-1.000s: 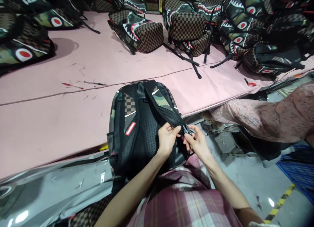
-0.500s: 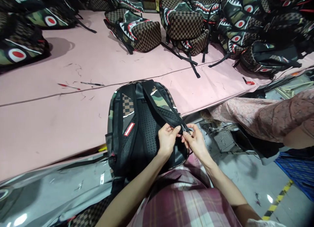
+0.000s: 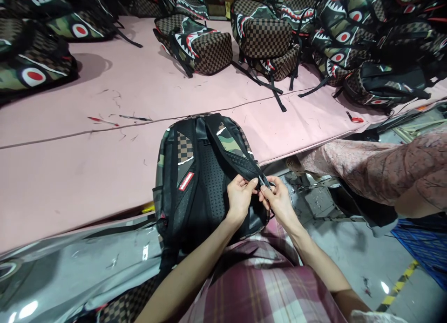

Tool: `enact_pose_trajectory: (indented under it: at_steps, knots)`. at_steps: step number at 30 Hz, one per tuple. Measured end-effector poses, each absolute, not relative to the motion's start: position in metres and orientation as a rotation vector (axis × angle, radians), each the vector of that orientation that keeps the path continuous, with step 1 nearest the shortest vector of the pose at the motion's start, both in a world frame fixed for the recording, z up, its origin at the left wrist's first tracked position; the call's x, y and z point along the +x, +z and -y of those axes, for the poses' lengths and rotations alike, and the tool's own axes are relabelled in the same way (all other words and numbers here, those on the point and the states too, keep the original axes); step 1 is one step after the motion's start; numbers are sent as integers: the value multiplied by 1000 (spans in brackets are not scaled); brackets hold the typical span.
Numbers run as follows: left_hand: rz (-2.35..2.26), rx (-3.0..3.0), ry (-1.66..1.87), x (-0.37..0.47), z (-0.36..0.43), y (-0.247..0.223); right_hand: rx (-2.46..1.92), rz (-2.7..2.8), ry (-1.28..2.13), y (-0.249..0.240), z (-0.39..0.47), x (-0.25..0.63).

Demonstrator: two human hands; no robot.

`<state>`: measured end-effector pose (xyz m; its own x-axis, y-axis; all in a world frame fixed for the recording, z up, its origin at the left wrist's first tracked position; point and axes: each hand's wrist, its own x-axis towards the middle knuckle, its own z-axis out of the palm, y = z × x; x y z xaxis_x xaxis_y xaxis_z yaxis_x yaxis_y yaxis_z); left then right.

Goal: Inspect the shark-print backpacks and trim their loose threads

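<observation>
A black backpack (image 3: 209, 192) with checkered and camouflage patches leans against the table edge in front of me, its shoulder straps facing up. Near the lower end of its right shoulder strap (image 3: 233, 151), my left hand (image 3: 240, 197) is closed, pinching the strap's edge. Close beside it, my right hand (image 3: 278, 197) is closed around small thread snips (image 3: 263, 181), whose metal blades point up at the strap. The fingertips of both hands nearly meet. Any thread between the blades is too small to make out.
Several similar backpacks (image 3: 213, 50) lie across the pink table (image 3: 70, 174). Two pens (image 3: 103, 121) and loose thread bits are on it, with red-handled snips (image 3: 355, 119) at its right edge. A person in patterned clothing (image 3: 366, 169) is at right, near a blue crate (image 3: 422, 248).
The view has shifted slightly, so the table and bags appear a little further right. Both hands keep nearly the same hold at the strap.
</observation>
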<state>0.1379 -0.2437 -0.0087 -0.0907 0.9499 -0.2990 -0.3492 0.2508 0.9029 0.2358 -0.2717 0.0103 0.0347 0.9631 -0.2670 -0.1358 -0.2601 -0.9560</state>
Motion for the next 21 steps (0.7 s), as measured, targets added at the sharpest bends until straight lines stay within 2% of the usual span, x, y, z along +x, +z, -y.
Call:
enact_pose_trajectory:
  at_steps: [21]
  knots:
    - [-1211, 686, 1230, 139, 244, -9, -1292, 903, 1447, 2, 272, 240]
